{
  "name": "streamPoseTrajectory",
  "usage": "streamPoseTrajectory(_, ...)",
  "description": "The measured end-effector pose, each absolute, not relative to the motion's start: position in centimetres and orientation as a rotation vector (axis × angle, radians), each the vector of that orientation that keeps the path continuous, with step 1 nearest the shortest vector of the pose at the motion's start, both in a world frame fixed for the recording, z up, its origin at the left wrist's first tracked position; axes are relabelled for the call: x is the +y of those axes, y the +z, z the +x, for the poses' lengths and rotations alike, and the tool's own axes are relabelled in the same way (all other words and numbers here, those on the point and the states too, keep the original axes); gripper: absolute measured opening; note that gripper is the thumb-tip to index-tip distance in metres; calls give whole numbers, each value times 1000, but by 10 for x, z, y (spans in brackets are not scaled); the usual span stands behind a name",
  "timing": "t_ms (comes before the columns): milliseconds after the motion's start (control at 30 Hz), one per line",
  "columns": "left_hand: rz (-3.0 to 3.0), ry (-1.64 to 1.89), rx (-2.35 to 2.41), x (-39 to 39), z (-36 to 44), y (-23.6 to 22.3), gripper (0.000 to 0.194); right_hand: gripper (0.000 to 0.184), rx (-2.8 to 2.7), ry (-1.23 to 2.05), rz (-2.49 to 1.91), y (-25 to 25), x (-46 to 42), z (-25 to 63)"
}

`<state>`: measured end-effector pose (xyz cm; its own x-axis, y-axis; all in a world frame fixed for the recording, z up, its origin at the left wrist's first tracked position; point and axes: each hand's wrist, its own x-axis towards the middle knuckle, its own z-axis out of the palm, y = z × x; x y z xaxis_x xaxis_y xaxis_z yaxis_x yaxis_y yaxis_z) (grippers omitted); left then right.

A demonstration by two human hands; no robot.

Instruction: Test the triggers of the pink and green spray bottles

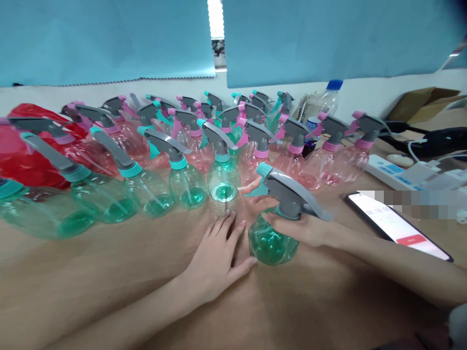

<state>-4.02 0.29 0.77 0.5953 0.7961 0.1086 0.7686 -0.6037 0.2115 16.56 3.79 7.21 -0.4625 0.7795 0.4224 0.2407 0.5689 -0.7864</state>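
My right hand (306, 228) is wrapped round the neck of a green spray bottle (273, 243) with a grey and turquoise trigger head. Its fingers partly hide behind the bottle, which stands upright or nearly so; whether it touches the table I cannot tell. Flat on the table beside it lies my left hand (215, 257), fingers stretched forward and holding nothing. Just beyond the left fingertips stands another green spray bottle (223, 182). A front row of similar green bottles (188, 187) runs off to the left, each with some green showing at its base.
Behind are several rows of pink spray bottles (259, 167) and more green ones. A red plastic bag (22, 160) sits at the far left. To the right lie a lit phone (394, 223), a white power strip (390, 172) and a cardboard box (419, 104). A blue-capped bottle (330, 99) stands behind.
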Motion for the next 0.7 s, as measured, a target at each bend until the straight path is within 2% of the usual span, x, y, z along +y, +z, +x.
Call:
streamPoseTrajectory(100,2682,273,1323,3,-41,7,66,48,-1916,1004,-729,67,38,166)
streamPoseTrajectory(167,2682,274,1323,3,-41,7,67,52,-1890,1046,-717,64,38,166)
streamPoseTrajectory(500,2675,273,1323,1,-40,9,67,53,-1855,1037,-671,59,40,165)
streamPoseTrajectory(700,2676,294,1314,2,-39,8,74,52,-1842,1056,-715,54,40,166)
